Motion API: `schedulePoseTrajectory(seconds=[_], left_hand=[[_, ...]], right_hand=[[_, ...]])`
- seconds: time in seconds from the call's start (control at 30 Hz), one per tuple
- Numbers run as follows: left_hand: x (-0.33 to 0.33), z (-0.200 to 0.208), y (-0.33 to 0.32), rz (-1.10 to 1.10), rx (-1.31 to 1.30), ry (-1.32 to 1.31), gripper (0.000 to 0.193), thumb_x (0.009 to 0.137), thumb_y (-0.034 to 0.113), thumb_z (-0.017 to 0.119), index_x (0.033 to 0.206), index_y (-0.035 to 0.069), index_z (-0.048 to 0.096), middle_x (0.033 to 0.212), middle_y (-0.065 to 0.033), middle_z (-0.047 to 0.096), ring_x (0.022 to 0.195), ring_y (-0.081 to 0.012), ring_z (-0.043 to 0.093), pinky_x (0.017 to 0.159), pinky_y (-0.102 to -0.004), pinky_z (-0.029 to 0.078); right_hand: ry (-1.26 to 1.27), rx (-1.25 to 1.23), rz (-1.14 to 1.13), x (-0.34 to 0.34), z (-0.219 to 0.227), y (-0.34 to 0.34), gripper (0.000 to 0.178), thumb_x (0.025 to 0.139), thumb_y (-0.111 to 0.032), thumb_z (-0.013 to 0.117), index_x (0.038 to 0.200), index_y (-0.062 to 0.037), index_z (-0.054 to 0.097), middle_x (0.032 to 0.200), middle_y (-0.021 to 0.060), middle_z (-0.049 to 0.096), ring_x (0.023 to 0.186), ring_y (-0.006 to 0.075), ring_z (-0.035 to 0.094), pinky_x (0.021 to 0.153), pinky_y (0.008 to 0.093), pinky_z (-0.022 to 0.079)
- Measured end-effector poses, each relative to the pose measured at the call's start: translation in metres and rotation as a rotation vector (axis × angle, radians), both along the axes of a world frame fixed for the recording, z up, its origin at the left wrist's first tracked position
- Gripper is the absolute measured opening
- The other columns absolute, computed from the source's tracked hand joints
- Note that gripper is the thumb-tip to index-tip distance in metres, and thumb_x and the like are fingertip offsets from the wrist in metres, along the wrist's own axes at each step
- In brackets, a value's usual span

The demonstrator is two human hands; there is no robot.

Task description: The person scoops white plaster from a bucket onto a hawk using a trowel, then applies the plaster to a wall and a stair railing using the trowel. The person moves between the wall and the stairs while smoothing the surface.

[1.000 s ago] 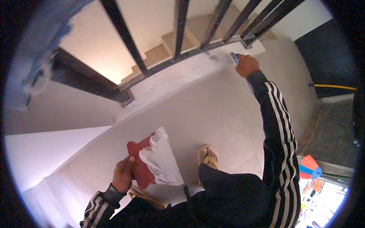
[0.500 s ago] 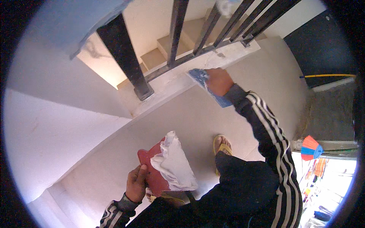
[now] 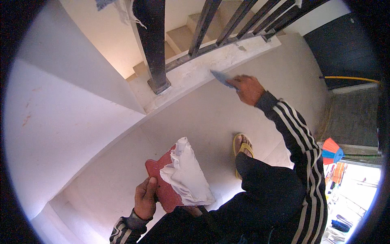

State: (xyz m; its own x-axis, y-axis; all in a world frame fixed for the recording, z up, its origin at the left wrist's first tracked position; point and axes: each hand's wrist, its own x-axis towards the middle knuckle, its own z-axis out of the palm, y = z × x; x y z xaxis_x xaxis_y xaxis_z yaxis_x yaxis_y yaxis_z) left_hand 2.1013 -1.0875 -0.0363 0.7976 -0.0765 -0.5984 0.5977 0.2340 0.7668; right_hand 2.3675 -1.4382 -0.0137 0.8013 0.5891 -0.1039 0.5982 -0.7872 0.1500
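Observation:
My left hand [image 3: 145, 198], low in the picture, is closed on the edge of a red putty board [image 3: 167, 192], its thumb on top. A thick, creased heap of white putty [image 3: 187, 175] covers the board's right part. Farther up, my right hand [image 3: 250, 90] grips a blue putty spreader [image 3: 222, 77], which now shows nearly edge-on. The spreader's tip is close to the pale low curb [image 3: 191, 74] under the railing; I cannot tell whether it touches. Several black railing bars [image 3: 204, 28] rise from the curb.
A thick black post [image 3: 151, 44] stands on the curb, with a pale wall [image 3: 69, 110] to the left. Stairs [image 3: 183, 38] lie behind the railing. My sandalled foot [image 3: 243, 144] is on the tiled floor [image 3: 195, 110]. At right are a yellow hose [image 3: 351, 78] and a red-and-blue broom head [image 3: 332, 151].
My right hand has moved slightly right and down, turning the spreader from broad face to nearly edge-on. The view has shifted a little. My left hand still holds the loaded board.

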Motion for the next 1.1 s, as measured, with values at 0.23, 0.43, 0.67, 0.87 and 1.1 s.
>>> schedulePoseTrajectory(seconds=[0.23,0.43,0.67,0.87,1.1], left_hand=[[-0.002,-0.017,-0.001,-0.055,0.071,-0.058,0.041,0.097,0.038,0.042,0.091,0.001,0.057,0.067,0.0006,0.053,0.054,-0.0066,0.044,0.046,-0.0235,0.035],[0.002,-0.011,0.0,-0.079,0.118,-0.004,0.04,0.097,0.038,0.043,0.082,0.003,0.055,0.063,0.002,0.049,0.053,-0.0061,0.042,0.046,-0.0231,0.034],[-0.004,-0.006,0.007,-0.038,0.055,0.084,0.033,0.096,0.033,0.046,0.094,0.003,0.059,0.08,-0.0012,0.059,0.069,-0.009,0.05,0.06,-0.0252,0.04],[0.004,-0.002,0.001,-0.096,0.118,0.051,0.038,0.096,0.036,0.044,0.093,0.001,0.057,0.073,0.0004,0.055,0.061,-0.0077,0.047,0.052,-0.0238,0.039],[0.008,0.006,0.0,-0.092,0.119,0.029,0.04,0.096,0.036,0.044,0.102,-0.002,0.057,0.079,-0.002,0.058,0.063,-0.009,0.051,0.053,-0.024,0.042]], right_hand=[[-0.147,0.088,0.025,0.015,0.021,-0.03,0.046,0.07,0.006,0.056,0.114,-0.0077,0.058,0.111,0.0135,0.06,0.106,0.0299,0.055,0.09,0.0413,0.047],[-0.148,0.051,0.026,0.075,-0.011,-0.045,0.051,0.071,0.006,0.05,0.118,-0.011,0.056,0.117,0.0128,0.058,0.112,0.0312,0.052,0.096,0.042,0.043],[-0.072,-0.032,0.006,0.054,-0.015,-0.108,0.058,0.065,0.012,0.049,0.115,-0.0132,0.061,0.114,0.012,0.06,0.111,0.0307,0.053,0.095,0.0414,0.045],[-0.19,0.221,0.054,0.078,-0.01,-0.089,0.058,0.064,0.012,0.049,0.116,-0.0125,0.061,0.115,0.0126,0.06,0.108,0.0321,0.055,0.093,0.0426,0.046],[-0.05,0.17,0.093,0.021,-0.012,-0.08,0.056,0.063,0.011,0.051,0.114,-0.0121,0.06,0.114,0.0137,0.06,0.108,0.0321,0.055,0.091,0.0409,0.048]])
